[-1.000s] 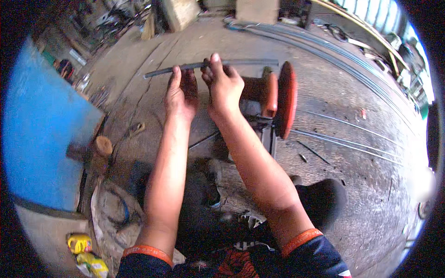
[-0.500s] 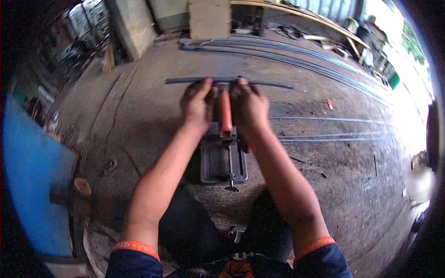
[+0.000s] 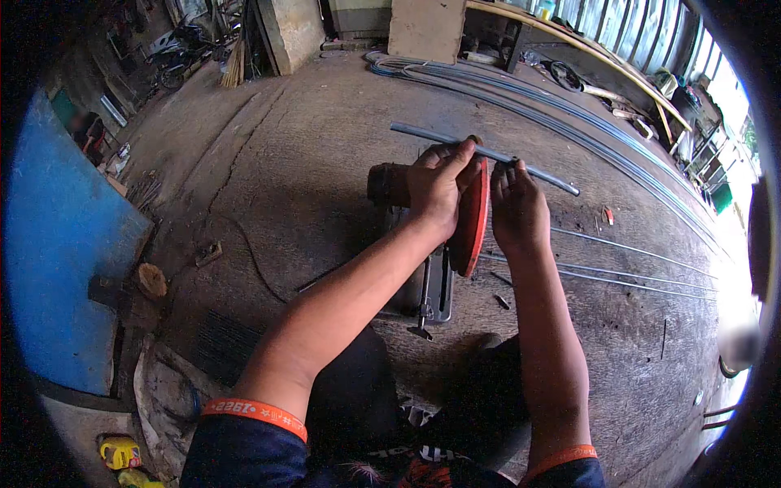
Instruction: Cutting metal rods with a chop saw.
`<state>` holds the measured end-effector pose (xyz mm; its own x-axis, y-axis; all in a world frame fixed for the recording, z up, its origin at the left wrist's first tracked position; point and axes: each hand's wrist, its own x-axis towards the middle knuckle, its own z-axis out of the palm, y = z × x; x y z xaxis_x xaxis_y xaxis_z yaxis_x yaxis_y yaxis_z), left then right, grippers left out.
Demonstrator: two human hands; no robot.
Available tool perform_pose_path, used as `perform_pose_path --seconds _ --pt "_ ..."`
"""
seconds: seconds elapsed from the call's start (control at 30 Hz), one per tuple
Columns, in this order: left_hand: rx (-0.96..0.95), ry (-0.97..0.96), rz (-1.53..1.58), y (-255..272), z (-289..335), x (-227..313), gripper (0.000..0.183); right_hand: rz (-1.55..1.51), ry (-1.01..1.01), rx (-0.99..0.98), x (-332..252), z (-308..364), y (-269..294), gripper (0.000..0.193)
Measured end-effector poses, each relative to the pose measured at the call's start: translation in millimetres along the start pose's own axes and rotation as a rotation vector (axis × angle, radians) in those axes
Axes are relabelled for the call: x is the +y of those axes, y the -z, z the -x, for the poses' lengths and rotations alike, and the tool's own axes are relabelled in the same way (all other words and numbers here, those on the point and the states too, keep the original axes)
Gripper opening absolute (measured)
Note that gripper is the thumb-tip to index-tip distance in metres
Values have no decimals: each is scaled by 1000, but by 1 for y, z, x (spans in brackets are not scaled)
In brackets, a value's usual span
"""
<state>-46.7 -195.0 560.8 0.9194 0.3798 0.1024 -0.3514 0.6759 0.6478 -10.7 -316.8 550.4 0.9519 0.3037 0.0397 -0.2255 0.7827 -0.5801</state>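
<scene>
A grey metal tube (image 3: 495, 154) is held by both my hands above a cut-off saw, tilted with its right end lower and nearer. My left hand (image 3: 438, 189) closes round it left of the saw's orange blade guard (image 3: 469, 232), thumb along the tube. On the guard's other side, my right hand (image 3: 521, 210) grips the tube with its fingertips. The saw's dark motor (image 3: 387, 185) shows left of my left hand. Below the guard lies the grey saw base (image 3: 442, 302) with its clamp screw (image 3: 424, 313), partly covered by my left forearm.
Long thin metal rods (image 3: 618, 272) lie on the floor to the right. A bundle of long bars (image 3: 561, 122) stretches across the back. A blue panel (image 3: 65, 252) stands at left, and a yellow tool (image 3: 119, 452) lies at lower left.
The tube has gone from nearly level to tilted down on the right. Both hands have shifted right with it. The view has turned, and the guard now shows more of its side.
</scene>
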Motion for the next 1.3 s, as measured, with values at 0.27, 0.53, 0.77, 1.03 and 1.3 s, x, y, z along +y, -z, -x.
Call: perform_pose_path --seconds 0.27,0.53,0.77,1.03,1.3 --pt "102 218 -92 25 -19 -6 25 79 31 113 3 10 -19 28" --pt "90 151 -24 36 -22 -4 38 20 130 148 10 17 -34 22" --pt "103 148 41 31 -19 -2 21 -22 16 65 13 7 -16 28" --pt "106 -27 -17 6 5 3 21 84 91 81 12 14 -14 22" --pt "154 29 -4 21 -8 -4 20 86 71 217 11 19 -29 22"
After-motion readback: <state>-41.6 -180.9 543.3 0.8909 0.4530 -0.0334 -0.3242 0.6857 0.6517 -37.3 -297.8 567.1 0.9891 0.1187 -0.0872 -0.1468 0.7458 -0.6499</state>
